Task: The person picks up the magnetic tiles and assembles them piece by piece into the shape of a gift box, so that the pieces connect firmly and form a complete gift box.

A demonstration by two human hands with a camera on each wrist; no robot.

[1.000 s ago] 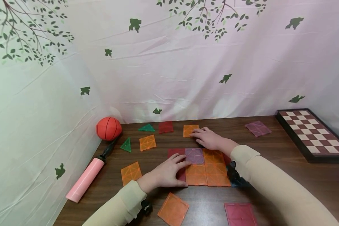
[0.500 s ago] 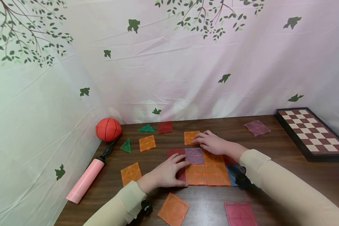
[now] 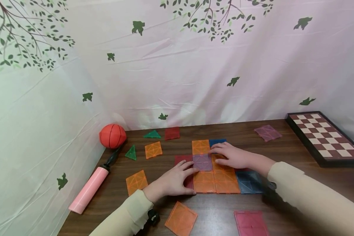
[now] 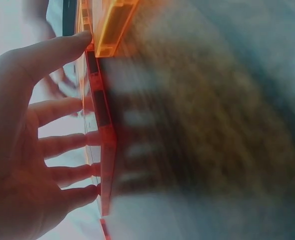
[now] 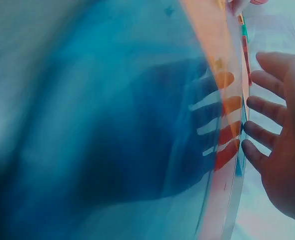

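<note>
Flat translucent square tiles lie edge to edge on the table. My left hand (image 3: pixel 177 180) rests on the left side of this group, its spread fingers touching a red tile (image 3: pixel 183 159) and reaching to the purple tile (image 3: pixel 202 163); the left wrist view shows the hand (image 4: pixel 27 120) against the red tile's edge (image 4: pixel 106 145). An orange tile (image 3: pixel 200 147) sits at the purple tile's far edge. Just right of it my right hand (image 3: pixel 233 155) is over the orange tiles (image 3: pixel 226 182), fingers extended, partly hiding a blue tile (image 3: pixel 217 141). A darker blue tile (image 3: pixel 249 182) lies below the right wrist.
Loose tiles include orange (image 3: pixel 181 218), magenta (image 3: pixel 251 223), purple (image 3: pixel 267 132), red (image 3: pixel 172 133) and green triangles (image 3: pixel 131 152). A red ball (image 3: pixel 112 136) and pink hand pump (image 3: pixel 88 190) stand left. A checkerboard (image 3: pixel 325 137) lies right, before a cloth backdrop (image 3: pixel 177 82).
The far orange tile has slid nearer, up to the purple tile. My right hand has moved nearer and to the right, uncovering blue tiles. The left hand stays put.
</note>
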